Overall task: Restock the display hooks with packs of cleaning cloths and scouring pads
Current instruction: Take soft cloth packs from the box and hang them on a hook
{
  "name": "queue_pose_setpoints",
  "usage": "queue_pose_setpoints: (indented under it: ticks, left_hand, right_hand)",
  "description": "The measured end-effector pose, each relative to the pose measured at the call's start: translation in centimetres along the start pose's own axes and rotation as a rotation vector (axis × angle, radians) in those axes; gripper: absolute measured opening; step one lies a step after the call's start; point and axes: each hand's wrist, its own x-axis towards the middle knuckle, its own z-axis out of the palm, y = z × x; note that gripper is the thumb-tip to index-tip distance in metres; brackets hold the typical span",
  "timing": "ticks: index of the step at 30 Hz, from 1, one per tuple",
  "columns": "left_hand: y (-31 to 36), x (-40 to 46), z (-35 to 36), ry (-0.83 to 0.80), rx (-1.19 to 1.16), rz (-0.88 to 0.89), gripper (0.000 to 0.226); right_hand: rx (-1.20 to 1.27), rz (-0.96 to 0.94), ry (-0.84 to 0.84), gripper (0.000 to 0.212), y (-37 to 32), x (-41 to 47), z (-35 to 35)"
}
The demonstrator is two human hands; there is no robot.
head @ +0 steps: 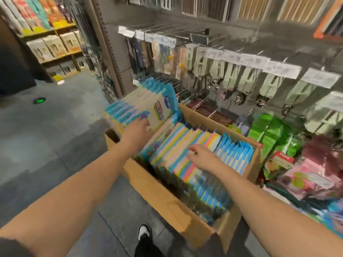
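From the head view we see a grey concrete shop floor (55,138) beside a hook wall, where our left hand (138,133) presses flat on hanging blue-topped cloth packs (148,106) and our right hand (203,157) rests spread on striped pastel packs (178,145) standing in a brown cardboard box (167,197).

1. The aisle is seen from a single head-worn, wide-angle camera, aimed forward and down.
2. A cardboard box (159,191) is framed close, near centre.
3. Display hooks (241,58) are seen farther off, right.
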Motion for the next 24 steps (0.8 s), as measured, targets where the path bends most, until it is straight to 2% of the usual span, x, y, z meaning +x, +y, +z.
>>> queue_pose_setpoints:
  ticks: [3,5,12,14,17,24]
  left_hand:
    - [-3.4,7.5,-1.0,0.028,-0.022,0.035,0.039]
    - [-4.8,11.6,-1.6,-0.018,-0.015,0.041,0.045]
    - [-6.9,22.3,0.1,-0.22,0.229,0.06,0.082]
    - [-7.4,23.4,0.8,-0.211,0.257,0.042,0.094]
    - [-7.9,23.8,1.5,-0.158,0.193,0.011,0.095]
    - [-7.1,24.5,2.3,-0.161,0.216,-0.02,0.105]
  right_hand:
    - [0.119,0.069,-0.006,0.048,-4.0,6.2,1.5]
    - [0.188,0.14,-0.004,0.048,-6.4,10.2,2.3]
    - [0.475,0.346,0.072,0.041,-12.1,20.8,3.8]
    - [0.551,0.374,0.081,0.051,-12.4,22.8,4.6]
    - [0.65,0.419,0.084,0.068,-12.8,25.1,5.8]
    - [0.766,0.398,0.142,0.053,-14.1,26.6,8.2]
